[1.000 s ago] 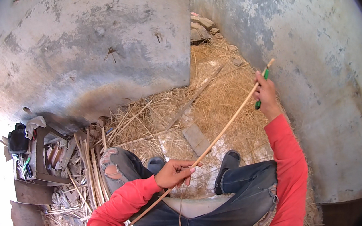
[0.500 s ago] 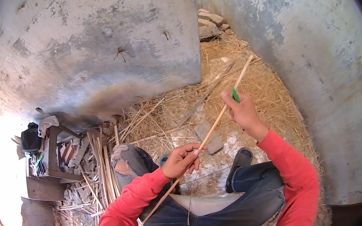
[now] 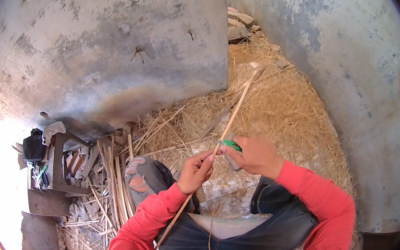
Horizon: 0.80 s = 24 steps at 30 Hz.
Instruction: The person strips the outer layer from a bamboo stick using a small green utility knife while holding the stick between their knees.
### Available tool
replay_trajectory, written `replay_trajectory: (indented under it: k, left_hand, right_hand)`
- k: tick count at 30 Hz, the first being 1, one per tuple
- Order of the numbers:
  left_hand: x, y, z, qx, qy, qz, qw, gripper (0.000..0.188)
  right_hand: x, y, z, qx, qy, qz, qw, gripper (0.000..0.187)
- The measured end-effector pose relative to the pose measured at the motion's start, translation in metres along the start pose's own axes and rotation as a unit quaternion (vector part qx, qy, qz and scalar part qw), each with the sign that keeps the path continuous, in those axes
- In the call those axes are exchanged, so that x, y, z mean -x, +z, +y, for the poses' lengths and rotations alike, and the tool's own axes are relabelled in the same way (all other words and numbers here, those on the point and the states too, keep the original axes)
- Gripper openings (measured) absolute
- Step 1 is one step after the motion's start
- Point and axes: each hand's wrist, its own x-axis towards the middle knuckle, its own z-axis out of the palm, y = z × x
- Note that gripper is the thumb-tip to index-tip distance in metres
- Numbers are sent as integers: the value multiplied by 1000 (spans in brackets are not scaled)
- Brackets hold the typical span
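Observation:
A long thin cane stick [image 3: 235,110] runs from my lap up toward the far straw. My left hand [image 3: 196,171] pinches it near the middle. My right hand [image 3: 256,154] is closed around a green-handled knife [image 3: 231,145], whose end rests against the stick just above my left fingers. Both sleeves are red. My knees in torn dark jeans [image 3: 147,180] lie under the hands.
Dry straw [image 3: 285,110] covers the ground between grey concrete walls [image 3: 120,42]. A bundle of split cane strips [image 3: 115,179] lies left of my knee. A small metal stand with tools [image 3: 55,163] sits at the left. Stones [image 3: 238,23] lie at the far corner.
My right hand with the knife has slid down the stick toward me, from near its far end to just above my left hand. The view has tilted down a little.

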Motion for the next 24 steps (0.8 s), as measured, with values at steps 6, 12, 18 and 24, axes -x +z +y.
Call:
replay_trajectory:
  k: [6,12,18,24]
  left_hand:
    - [-4,-4,7,13,4,13,1000,34]
    - [2,-1,4,-30,10,-16,999,33]
    - [7,-7,2,8,4,-11,1000,33]
    - [6,-13,0,72,4,-26,997,36]
  right_hand:
    - [-19,10,12,33,12,130,991,57]
    - [-38,-33,55,18,91,166,982,58]
    - [-28,-17,20,3,59,104,993,59]
    - [-4,30,-7,-8,-16,7,1000,59]
